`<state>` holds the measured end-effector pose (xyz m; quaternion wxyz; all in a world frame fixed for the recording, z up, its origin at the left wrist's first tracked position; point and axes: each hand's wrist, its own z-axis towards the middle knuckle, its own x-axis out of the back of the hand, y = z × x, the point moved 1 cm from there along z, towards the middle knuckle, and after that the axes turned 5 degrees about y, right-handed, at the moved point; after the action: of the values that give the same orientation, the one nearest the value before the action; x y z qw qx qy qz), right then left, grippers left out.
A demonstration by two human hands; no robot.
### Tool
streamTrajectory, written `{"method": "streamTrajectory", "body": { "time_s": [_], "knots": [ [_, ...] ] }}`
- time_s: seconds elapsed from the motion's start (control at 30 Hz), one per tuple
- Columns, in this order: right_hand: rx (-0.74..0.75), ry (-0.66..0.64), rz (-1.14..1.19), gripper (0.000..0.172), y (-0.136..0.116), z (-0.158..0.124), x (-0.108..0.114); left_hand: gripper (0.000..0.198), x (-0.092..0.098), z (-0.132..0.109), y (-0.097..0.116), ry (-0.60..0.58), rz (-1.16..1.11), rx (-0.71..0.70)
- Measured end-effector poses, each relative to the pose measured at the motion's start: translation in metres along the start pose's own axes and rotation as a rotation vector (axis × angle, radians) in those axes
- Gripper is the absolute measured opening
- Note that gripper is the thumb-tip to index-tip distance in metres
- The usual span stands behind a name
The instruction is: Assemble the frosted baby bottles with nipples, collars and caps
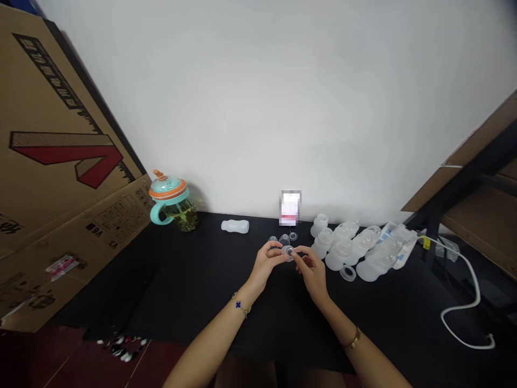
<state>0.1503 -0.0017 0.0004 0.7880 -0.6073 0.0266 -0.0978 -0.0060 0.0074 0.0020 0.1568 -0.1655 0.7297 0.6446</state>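
Both hands meet above the middle of the black table. My left hand (263,263) pinches a small translucent ring-shaped bottle part (288,251) between thumb and fingers. From the other side, the fingertips of my right hand (313,271) close on the same part; its finer detail is too small to make out. Just behind it lie a clear dome-shaped cap (284,239) and a flat clear ring (293,236). To the right stand several frosted baby bottles (339,254), some topped with clear domes. A loose translucent collar ring (348,272) lies in front of them.
A white bottle (235,226) lies on its side at the left. Behind it is a lidded jug (173,207) with leaves in liquid. A lit phone (290,209) leans on the wall. Large cardboard box (60,161) at left; white cable (479,285) at right.
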Motion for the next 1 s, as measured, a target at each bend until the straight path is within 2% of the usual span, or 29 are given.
{"method": "streamTrajectory", "body": {
  "time_s": [0.7,1.0],
  "knots": [
    [-0.07,-0.018,0.132,0.03,0.0021,0.0011,0.0,0.047,-0.0057,-0.0031,0.0072,-0.056,0.054,-0.033],
    [0.104,-0.004,0.005,0.025,-0.0034,-0.0033,-0.0003,0.056,-0.005,-0.0035,0.003,-0.004,-0.016,0.037]
  ]
}}
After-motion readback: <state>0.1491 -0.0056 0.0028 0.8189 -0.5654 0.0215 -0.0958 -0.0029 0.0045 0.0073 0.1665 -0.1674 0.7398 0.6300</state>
